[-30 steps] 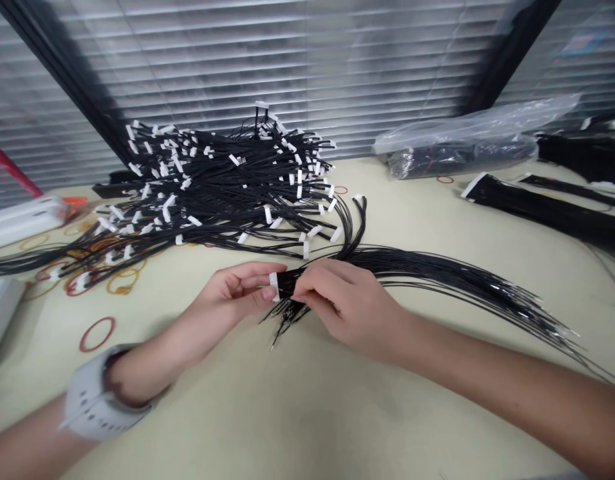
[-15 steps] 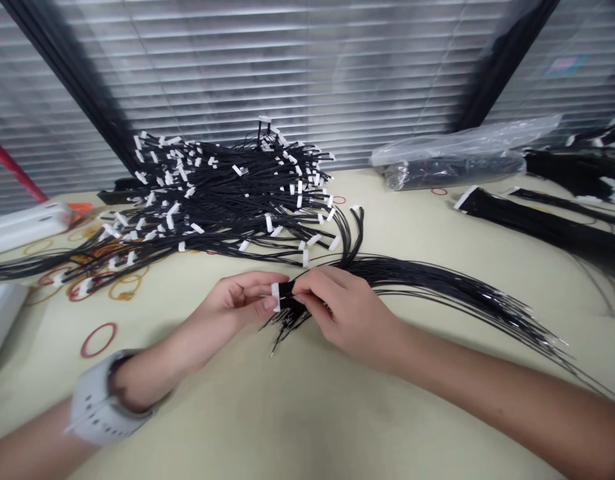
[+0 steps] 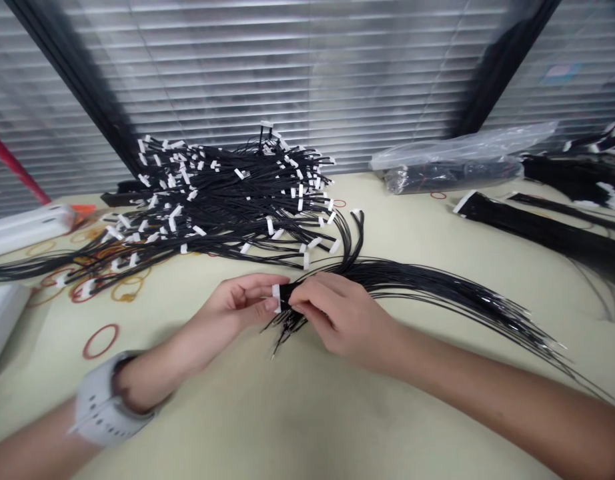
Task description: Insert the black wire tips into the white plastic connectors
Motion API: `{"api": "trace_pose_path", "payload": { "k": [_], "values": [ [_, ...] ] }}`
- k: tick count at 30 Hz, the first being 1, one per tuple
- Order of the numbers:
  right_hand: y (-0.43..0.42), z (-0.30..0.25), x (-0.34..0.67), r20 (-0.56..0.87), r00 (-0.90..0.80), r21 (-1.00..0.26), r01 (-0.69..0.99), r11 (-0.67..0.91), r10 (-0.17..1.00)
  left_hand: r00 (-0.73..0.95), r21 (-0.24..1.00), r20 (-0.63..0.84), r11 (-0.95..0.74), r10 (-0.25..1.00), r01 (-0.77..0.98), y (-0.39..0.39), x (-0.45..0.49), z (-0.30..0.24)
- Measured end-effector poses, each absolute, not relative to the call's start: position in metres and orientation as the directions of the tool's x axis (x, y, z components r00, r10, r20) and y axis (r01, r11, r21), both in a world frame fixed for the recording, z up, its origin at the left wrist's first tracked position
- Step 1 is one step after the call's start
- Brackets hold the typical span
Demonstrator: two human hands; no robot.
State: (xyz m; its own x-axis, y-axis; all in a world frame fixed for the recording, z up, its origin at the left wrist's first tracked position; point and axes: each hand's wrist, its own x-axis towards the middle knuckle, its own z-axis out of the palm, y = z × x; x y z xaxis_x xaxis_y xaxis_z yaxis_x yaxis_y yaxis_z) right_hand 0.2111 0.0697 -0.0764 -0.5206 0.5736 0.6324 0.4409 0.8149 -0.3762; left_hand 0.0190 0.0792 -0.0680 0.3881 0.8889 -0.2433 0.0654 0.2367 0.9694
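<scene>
White connector [image 3: 276, 298] near view centre, toward 7 o'clock, clamped between thumb and fingers of left hand [image 3: 245, 305]. From connector: right hand [image 3: 340, 310] at 3 o'clock, fingertips together on black wires [image 3: 286, 294]; number pinched, cannot tell. Wire bundle [image 3: 427, 280] trails between 3 and 4. Harness pile [image 3: 222, 179] at 11, plastic bag [image 3: 452, 170] at 2, red rubber band [image 3: 84, 347] at 9
</scene>
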Motion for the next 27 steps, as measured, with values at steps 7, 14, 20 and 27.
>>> {"api": "trace_pose_path", "payload": {
  "k": [7,14,20,27],
  "values": [
    [0.072,-0.084,0.208,0.682,-0.539,-0.3,0.41,0.861,0.494,0.392,0.972,-0.234,0.212,0.889,0.099,0.076,0.022,-0.066],
    [0.07,-0.079,0.206,0.724,-0.526,-0.144,0.518,0.843,0.447,0.389,0.978,-0.207,0.184,0.898,0.096,0.078,0.024,-0.067],
    [0.067,-0.067,0.213,0.545,-0.789,0.183,0.442,0.878,0.283,0.289,0.987,-0.149,0.127,0.946,0.094,0.081,0.019,-0.07],
    [0.078,-0.08,0.221,0.345,-0.794,0.008,0.536,0.844,0.501,0.213,0.975,-0.222,0.218,0.952,0.039,0.081,0.014,-0.071]
  ]
}}
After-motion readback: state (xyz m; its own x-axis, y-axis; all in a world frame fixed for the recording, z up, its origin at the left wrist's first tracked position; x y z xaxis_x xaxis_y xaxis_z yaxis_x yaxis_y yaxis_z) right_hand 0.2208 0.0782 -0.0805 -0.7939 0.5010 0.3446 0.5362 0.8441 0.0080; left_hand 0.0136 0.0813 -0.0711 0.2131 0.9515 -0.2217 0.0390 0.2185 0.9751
